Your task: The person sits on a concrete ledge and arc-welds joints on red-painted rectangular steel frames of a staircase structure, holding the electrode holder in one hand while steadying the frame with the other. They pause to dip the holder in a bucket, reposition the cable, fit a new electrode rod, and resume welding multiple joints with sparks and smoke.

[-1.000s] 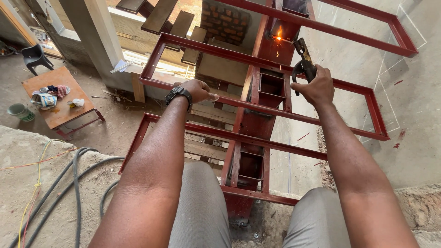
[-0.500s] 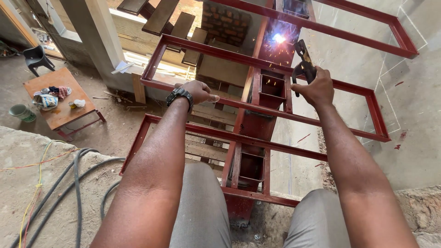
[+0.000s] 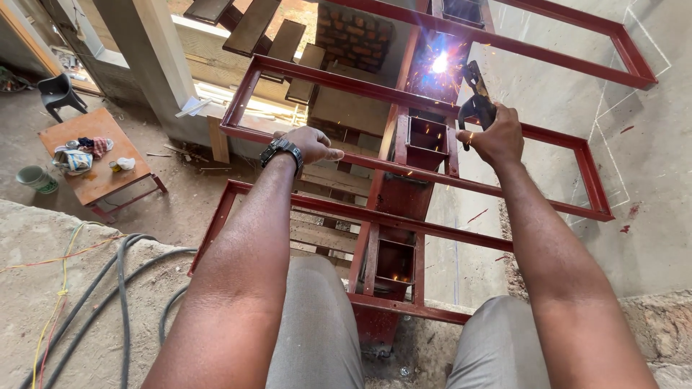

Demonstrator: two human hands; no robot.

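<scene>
A red-painted steel stair frame (image 3: 432,230) runs away from me, with rectangular step frames on a central spine. My right hand (image 3: 496,137) grips a black welding electrode holder (image 3: 476,101), held up toward the spine. A bright white-blue arc with sparks (image 3: 439,63) burns at the rod's tip on the spine. My left hand (image 3: 311,144), with a black wristwatch (image 3: 282,149), rests palm down on a red cross bar (image 3: 339,155), fingers extended. My grey-trousered knees (image 3: 317,317) show at the bottom.
Several grey cables (image 3: 108,288) and thin yellow wires lie on the concrete ledge at the lower left. Below stand a low wooden table with rags (image 3: 94,162), a green bucket (image 3: 36,179) and a dark plastic chair (image 3: 58,92). Wooden treads (image 3: 252,29) and a brick wall lie ahead.
The welding arc has grown from a small orange glow to a bright white-blue flash with more sparks. My hands have barely moved.
</scene>
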